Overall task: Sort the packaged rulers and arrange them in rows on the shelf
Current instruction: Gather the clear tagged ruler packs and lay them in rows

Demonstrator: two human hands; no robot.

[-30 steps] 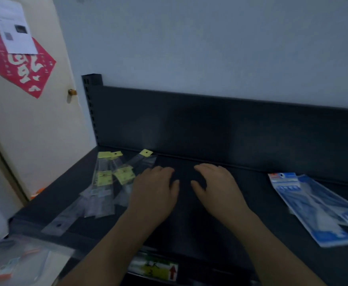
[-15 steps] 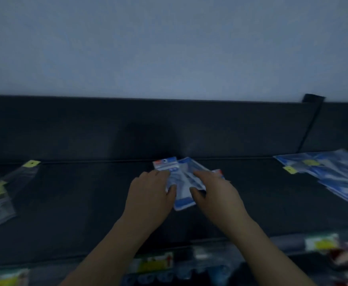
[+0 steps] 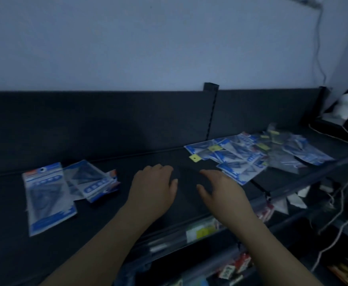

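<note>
Left hand [image 3: 154, 187], right hand [image 3: 223, 190] both empty, fingers loosely spread, palms down over bare shelf [image 3: 189, 162]; sorted blue ruler packets [image 3: 49, 195] left of left hand, apart; jumbled packet pile [image 3: 249, 155] just right of right hand

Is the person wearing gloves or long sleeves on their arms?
No. The left hand and right hand are bare, with no gloves. I see no rings or watch in this dim picture. The left forearm and right forearm are uncovered, and no sleeve is in view.
</note>
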